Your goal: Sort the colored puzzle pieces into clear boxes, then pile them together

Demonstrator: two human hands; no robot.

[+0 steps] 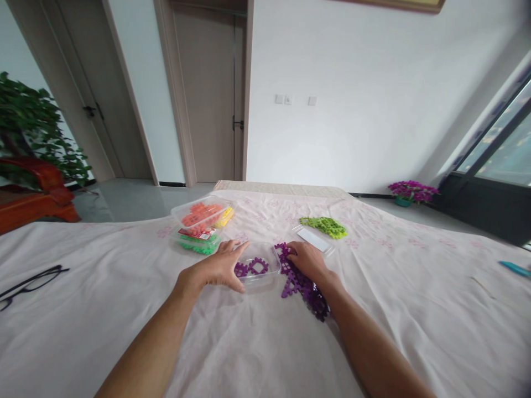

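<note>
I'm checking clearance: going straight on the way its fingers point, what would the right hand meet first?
The right hand would probably meet the purple pieces first, then the clear box; exact depth is unclear.

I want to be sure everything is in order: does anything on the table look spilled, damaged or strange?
No damage shows. What looks untidy: purple pieces lie heaped on the creased tablecloth beside the clear box, partly under the right hand, although the box holds others. Lime-green pieces also lie loose.
</note>
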